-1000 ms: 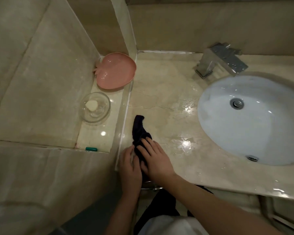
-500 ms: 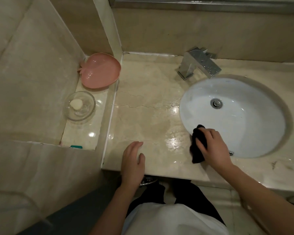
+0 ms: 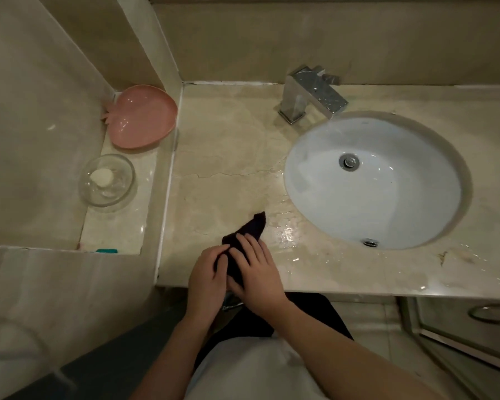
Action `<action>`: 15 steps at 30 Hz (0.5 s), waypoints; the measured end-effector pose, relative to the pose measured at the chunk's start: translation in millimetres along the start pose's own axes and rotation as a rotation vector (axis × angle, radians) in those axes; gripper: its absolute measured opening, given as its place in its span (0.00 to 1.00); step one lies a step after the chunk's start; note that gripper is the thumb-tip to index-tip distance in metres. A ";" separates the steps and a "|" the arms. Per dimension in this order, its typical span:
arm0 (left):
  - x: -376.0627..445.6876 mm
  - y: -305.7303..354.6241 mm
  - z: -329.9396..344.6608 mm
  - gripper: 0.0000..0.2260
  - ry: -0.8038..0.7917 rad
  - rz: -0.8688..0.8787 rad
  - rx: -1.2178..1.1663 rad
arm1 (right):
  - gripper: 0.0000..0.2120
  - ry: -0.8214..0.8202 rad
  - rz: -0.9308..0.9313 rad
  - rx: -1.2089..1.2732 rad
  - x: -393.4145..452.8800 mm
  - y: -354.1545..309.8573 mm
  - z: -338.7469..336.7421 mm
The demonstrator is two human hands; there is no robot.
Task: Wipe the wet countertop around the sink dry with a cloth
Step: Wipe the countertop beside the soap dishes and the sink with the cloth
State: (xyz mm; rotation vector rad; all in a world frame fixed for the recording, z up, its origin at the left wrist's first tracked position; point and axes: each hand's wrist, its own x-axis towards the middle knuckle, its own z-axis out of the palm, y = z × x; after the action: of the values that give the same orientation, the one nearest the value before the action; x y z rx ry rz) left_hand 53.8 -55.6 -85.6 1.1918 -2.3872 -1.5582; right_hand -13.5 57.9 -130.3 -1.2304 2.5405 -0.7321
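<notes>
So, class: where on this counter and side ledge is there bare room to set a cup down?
Bare counter lies between the ledge edge, the faucet and the sink, though it looks wet nearer the basin. The ledge is crowded by the pink dish and glass bowl. Both hands work the dark cloth at the front edge.
</notes>
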 end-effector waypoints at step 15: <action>-14.1 34.4 90.5 0.11 -0.136 0.145 0.078 | 0.22 -0.049 0.290 -0.090 -52.6 194.5 -147.5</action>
State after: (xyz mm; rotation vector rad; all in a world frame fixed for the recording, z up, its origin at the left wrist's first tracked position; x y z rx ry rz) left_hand 5.3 28.6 -97.6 0.9277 -2.5767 -1.5616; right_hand -170.5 250.8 -108.1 -0.8637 2.6559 -0.5209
